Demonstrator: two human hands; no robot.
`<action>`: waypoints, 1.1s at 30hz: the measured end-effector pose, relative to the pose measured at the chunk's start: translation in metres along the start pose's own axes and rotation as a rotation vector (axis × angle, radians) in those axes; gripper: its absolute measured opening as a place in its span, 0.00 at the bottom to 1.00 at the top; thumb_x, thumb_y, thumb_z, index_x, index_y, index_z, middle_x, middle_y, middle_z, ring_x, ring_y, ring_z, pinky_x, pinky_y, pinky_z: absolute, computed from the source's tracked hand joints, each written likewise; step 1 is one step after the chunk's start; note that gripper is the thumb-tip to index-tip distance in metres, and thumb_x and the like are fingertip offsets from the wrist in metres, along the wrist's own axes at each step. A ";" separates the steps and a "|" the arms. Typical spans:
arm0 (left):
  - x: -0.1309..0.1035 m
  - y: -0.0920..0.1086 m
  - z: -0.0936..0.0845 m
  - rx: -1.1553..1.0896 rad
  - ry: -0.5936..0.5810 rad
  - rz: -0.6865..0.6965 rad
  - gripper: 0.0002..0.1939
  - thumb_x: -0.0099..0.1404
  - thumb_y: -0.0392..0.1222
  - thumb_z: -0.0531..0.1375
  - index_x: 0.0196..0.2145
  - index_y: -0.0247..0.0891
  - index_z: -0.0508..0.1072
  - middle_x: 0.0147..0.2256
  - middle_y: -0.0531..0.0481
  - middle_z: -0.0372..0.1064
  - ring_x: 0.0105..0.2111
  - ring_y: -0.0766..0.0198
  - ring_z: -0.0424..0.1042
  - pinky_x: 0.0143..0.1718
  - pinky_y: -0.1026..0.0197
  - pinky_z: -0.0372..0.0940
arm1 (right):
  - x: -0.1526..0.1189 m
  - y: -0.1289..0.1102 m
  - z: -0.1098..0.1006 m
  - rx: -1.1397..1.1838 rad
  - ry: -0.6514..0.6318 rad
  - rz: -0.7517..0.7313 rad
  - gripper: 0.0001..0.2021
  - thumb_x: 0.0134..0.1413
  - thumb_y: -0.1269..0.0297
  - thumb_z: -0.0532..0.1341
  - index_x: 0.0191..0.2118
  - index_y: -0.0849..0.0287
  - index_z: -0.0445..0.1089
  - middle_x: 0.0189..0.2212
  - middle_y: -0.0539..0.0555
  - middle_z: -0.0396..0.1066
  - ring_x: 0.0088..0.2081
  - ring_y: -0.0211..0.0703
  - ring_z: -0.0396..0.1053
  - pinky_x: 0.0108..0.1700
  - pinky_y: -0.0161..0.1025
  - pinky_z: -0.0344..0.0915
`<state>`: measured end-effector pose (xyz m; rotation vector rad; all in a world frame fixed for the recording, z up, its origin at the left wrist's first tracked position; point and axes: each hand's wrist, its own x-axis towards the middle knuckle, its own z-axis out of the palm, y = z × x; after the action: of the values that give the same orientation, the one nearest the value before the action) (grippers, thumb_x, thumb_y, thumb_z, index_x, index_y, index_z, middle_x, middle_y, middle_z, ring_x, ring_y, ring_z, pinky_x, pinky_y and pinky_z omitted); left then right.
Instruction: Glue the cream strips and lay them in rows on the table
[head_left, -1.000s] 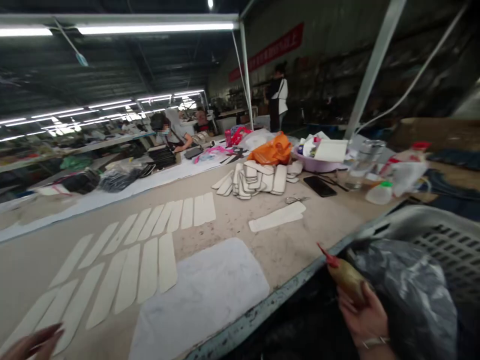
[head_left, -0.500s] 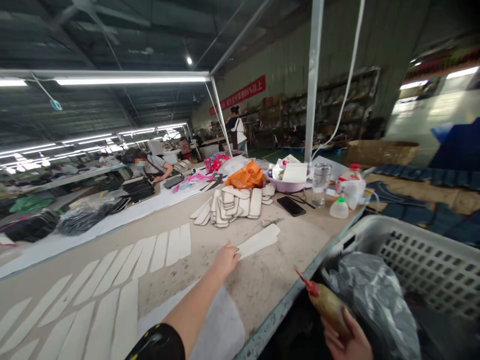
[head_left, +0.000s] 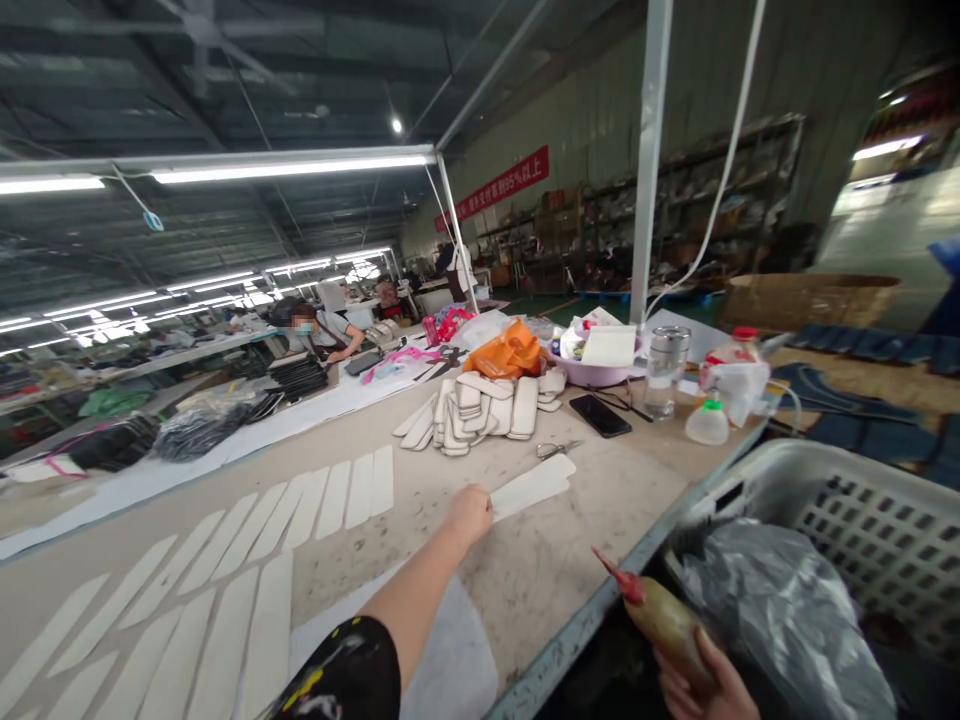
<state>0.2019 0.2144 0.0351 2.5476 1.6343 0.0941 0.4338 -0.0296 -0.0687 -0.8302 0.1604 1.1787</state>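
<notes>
My left hand point(head_left: 471, 512) is closed at the near end of a few overlapping white strips point(head_left: 534, 485) lying on the table; its fingertips are partly hidden. In my right hand point(head_left: 709, 675), low at the right, is a yellowish squeeze bottle point(head_left: 667, 622) with a red, pointed nozzle, held past the table edge and aimed up and left. Rows of similar white strips point(head_left: 217, 640) are laid out on the left of the table. Beyond my left hand sits a heap of dark-edged white pieces point(head_left: 480, 410), with small scissors point(head_left: 559, 449) near it.
A phone point(head_left: 600, 415), a clear jar point(head_left: 666, 372), a green-capped bottle point(head_left: 706, 422) and a lilac basin point(head_left: 596, 372) stand at the back right. A grey crate point(head_left: 862, 490) with a plastic bag point(head_left: 787, 610) is beside the table. Across it, a co-worker point(head_left: 330, 335) sits.
The view has turned a little left, so things sit further right. My left hand's fingers have curled in more at the strips' end. My right hand still holds the bottle.
</notes>
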 end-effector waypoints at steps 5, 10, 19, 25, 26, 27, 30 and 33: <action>-0.034 0.003 -0.022 -0.037 0.082 0.077 0.09 0.60 0.34 0.54 0.32 0.37 0.75 0.38 0.47 0.71 0.40 0.61 0.70 0.44 0.61 0.62 | -0.011 -0.004 0.008 0.025 -0.016 -0.077 0.17 0.35 0.60 0.70 0.33 0.56 0.66 0.21 0.48 0.66 0.15 0.28 0.53 0.12 0.23 0.47; -0.129 -0.013 -0.037 -0.075 0.102 0.141 0.05 0.59 0.34 0.55 0.30 0.38 0.70 0.34 0.49 0.69 0.36 0.62 0.69 0.41 0.60 0.63 | -0.020 -0.006 0.012 -0.008 -0.035 -0.124 0.17 0.35 0.59 0.69 0.32 0.56 0.65 0.21 0.49 0.66 0.16 0.29 0.54 0.11 0.23 0.46; -0.248 -0.050 -0.007 -0.223 0.089 0.027 0.05 0.63 0.37 0.56 0.35 0.39 0.71 0.35 0.48 0.70 0.36 0.60 0.70 0.40 0.57 0.67 | -0.057 0.019 0.044 -0.398 -0.134 -0.132 0.24 0.38 0.56 0.70 0.44 0.55 0.68 0.26 0.47 0.65 0.17 0.28 0.54 0.12 0.23 0.46; -0.267 -0.066 0.007 -0.269 0.304 0.262 0.12 0.66 0.35 0.52 0.45 0.38 0.72 0.42 0.43 0.70 0.41 0.60 0.70 0.43 0.56 0.69 | -0.098 0.053 0.078 -0.779 -0.288 -0.294 0.26 0.41 0.54 0.69 0.47 0.53 0.64 0.38 0.52 0.70 0.34 0.43 0.69 0.30 0.33 0.69; -0.268 -0.067 0.009 -0.266 0.302 0.279 0.13 0.65 0.35 0.53 0.46 0.38 0.72 0.43 0.42 0.70 0.42 0.59 0.69 0.44 0.55 0.69 | -0.102 0.059 0.081 -0.831 -0.332 -0.351 0.25 0.42 0.54 0.69 0.47 0.54 0.64 0.39 0.54 0.70 0.37 0.46 0.69 0.35 0.37 0.71; -0.268 -0.067 0.011 -0.267 0.298 0.292 0.14 0.65 0.34 0.53 0.47 0.38 0.71 0.44 0.42 0.70 0.43 0.59 0.69 0.45 0.54 0.69 | -0.104 0.065 0.084 -0.885 -0.370 -0.405 0.25 0.43 0.54 0.68 0.47 0.55 0.64 0.40 0.55 0.70 0.39 0.48 0.69 0.39 0.40 0.71; -0.266 -0.066 0.016 -0.280 0.280 0.320 0.15 0.66 0.34 0.52 0.48 0.38 0.71 0.44 0.42 0.71 0.43 0.58 0.69 0.48 0.50 0.67 | -0.107 0.082 0.089 -1.060 -0.459 -0.545 0.22 0.47 0.54 0.66 0.47 0.55 0.63 0.43 0.56 0.69 0.42 0.50 0.69 0.45 0.45 0.69; -0.265 -0.065 0.017 -0.288 0.255 0.332 0.15 0.66 0.33 0.52 0.48 0.38 0.71 0.44 0.43 0.72 0.43 0.59 0.69 0.49 0.49 0.66 | -0.106 0.093 0.093 -1.198 -0.518 -0.671 0.20 0.50 0.55 0.64 0.48 0.54 0.62 0.42 0.56 0.68 0.42 0.49 0.68 0.45 0.45 0.68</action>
<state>0.0348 -0.0006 0.0128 2.6270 1.1406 0.6559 0.2826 -0.0368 0.0062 -1.3985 -1.2733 0.7185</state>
